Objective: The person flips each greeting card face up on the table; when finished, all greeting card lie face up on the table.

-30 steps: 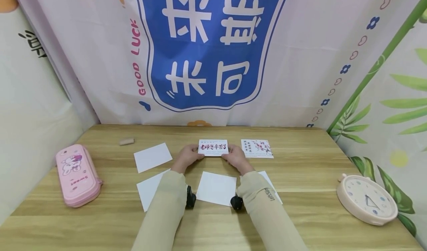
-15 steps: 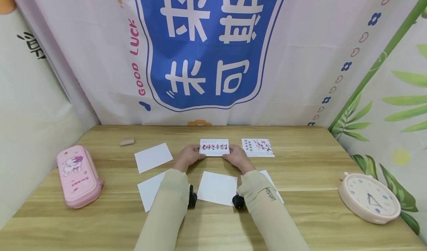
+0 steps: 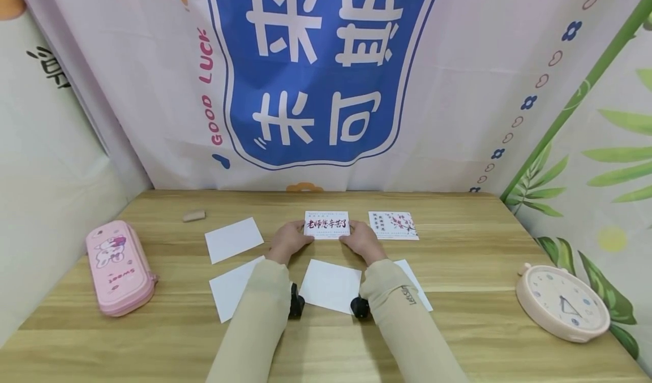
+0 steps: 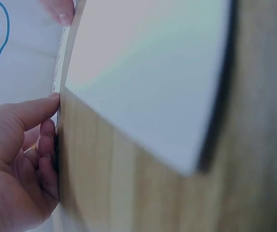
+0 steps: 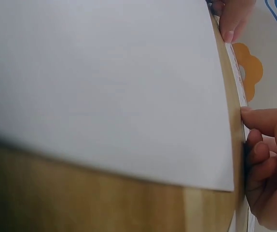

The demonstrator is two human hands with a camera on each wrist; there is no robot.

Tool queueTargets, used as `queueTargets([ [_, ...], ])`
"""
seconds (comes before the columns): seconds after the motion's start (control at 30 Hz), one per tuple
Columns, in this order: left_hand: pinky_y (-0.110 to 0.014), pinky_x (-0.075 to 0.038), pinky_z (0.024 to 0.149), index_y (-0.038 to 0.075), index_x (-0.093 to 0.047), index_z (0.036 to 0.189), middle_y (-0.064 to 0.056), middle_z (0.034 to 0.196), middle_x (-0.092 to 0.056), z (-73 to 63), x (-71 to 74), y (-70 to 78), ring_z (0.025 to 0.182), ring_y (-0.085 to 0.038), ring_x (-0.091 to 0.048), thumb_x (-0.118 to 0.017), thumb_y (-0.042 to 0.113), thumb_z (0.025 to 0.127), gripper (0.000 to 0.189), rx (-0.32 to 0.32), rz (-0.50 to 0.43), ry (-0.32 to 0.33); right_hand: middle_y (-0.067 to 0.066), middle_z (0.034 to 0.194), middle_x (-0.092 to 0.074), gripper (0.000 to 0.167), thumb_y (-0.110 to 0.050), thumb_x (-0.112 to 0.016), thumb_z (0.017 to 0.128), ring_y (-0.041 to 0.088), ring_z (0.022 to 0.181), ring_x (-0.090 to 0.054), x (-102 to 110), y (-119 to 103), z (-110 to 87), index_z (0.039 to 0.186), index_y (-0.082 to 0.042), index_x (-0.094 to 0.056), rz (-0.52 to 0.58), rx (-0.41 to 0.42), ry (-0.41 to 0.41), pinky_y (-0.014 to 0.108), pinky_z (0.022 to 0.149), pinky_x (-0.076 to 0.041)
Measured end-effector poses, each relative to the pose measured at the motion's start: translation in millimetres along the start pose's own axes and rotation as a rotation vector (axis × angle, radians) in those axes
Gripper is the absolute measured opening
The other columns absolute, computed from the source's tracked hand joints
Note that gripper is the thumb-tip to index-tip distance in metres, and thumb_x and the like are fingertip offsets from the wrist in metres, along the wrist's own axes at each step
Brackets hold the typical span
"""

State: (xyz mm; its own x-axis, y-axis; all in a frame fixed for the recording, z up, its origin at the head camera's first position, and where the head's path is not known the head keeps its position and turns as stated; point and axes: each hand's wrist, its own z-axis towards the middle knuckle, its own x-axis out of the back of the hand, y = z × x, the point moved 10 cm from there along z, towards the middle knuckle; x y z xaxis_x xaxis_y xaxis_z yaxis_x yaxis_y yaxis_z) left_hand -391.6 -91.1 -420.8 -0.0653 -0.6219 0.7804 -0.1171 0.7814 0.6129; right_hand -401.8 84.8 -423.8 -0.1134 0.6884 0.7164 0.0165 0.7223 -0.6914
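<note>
1. Card with red lettering (image 3: 326, 225) sits between both hands' fingertips, print facing the person. Can't tell if it touches wood underneath.
2. Left hand (image 3: 286, 239): thumb and fingers nearly closed, pinching the card's near left corner; lower fingers curled in.
3. Right hand (image 3: 364, 240): same pinch, near right corner.
4. Step looks like a two-handed positioning hold. Best done with light, equal pinches; squeezing inward would probably bow thin card. Shift both sides together so it doesn't skew. Thumbs off the lettering.
5. Tight spot: flower card (image 3: 393, 226) just right of the right fingers. Knuckles could nudge it.
6. Surface: wood-grain table (image 3: 468, 247). Blank sheet (image 3: 234, 240) left of the left fingers; square sheet (image 3: 331, 285) on the near side of both; two more, left sheet (image 3: 229, 289) and right sheet (image 3: 408, 272), nearer the person, partly behind the sleeves (image 3: 257, 326).
7. Room: pink pencil case (image 3: 119, 267) and beige block (image 3: 194, 216) well left of the left fingers, clock (image 3: 562, 302) well right of the right ones, printed cloth (image 3: 433, 140) hanging beyond the fingertips.
</note>
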Motion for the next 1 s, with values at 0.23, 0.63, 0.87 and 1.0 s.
queueTargets([
  [0.23, -0.047, -0.029, 0.088, 0.01, -0.045, 0.126, -0.012, 0.128, -0.041, -1.1, 1.2, -3.1, 0.114, -0.033, -0.036, -0.064, 0.033, 0.077, 0.057, 0.006, 0.02, 0.009, 0.013, 0.098, -0.059, 0.056, -0.019, -0.063, 0.078, 0.016, 0.053, -0.053, -1, 3, -1.3, 0.127, -0.002, -0.041, 0.06, -0.004, -0.017, 0.027, 0.059, -0.045],
  [0.63, -0.043, -0.022, 0.095, 0.006, -0.044, 0.126, -0.012, 0.129, -0.04, 2.9, 4.8, -10.1, 0.119, -0.031, -0.03, -0.063, 0.034, 0.077, 0.06, -0.049, -0.165, 0.025, 0.009, 0.058, -0.056, 0.061, -0.02, -0.064, 0.078, 0.012, 0.038, -0.045, -1, 2, -3.7, 0.13, -0.004, -0.037, 0.27, 0.02, -0.045, 0.024, 0.039, -0.04],
  [0.87, -0.039, -0.038, 0.083, 0.004, -0.039, 0.129, -0.01, 0.076, -0.062, 2.3, 6.3, -8.1, 0.091, -0.027, -0.054, -0.063, 0.031, 0.078, 0.062, -0.08, -0.319, 0.001, 0.012, 0.062, -0.059, 0.071, -0.018, -0.066, 0.076, 0.013, 0.039, -0.045, 0, -12, -0.3, 0.134, -0.002, -0.027, 0.363, 0.048, -0.065, 0.024, 0.04, -0.042],
  [1.0, -0.031, -0.045, 0.061, 0.001, -0.037, 0.128, -0.01, 0.069, -0.061, 0.6, 15.6, -8.3, 0.063, -0.022, -0.056, -0.063, 0.022, 0.079, 0.06, -0.089, -0.464, 0.014, 0.014, 0.07, -0.06, 0.07, -0.019, -0.065, 0.077, 0.016, 0.043, -0.048, 4, -30, 5.2, 0.134, -0.004, -0.028, 0.355, 0.091, -0.088, 0.031, 0.046, -0.045],
])
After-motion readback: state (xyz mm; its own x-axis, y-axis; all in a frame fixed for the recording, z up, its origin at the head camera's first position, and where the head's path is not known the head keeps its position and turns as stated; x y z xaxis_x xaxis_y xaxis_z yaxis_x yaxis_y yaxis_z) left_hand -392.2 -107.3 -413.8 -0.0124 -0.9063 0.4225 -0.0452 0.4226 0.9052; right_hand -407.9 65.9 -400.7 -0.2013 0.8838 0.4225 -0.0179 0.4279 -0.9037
